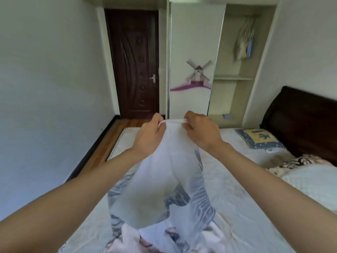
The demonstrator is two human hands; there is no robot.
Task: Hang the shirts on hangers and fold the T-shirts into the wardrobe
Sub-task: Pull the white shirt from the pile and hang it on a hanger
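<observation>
Above the bed, my left hand and right hand both pinch the shirt top edge, its length hanging straight down toward me.

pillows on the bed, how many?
2. A blue checked pillow lies by the headboard; a white quilted pillow lies at the right edge, partly cut off. More may be out of frame.

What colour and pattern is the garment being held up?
The garment is white with grey-blue streaked print along its sides, seen in the head view.
</observation>
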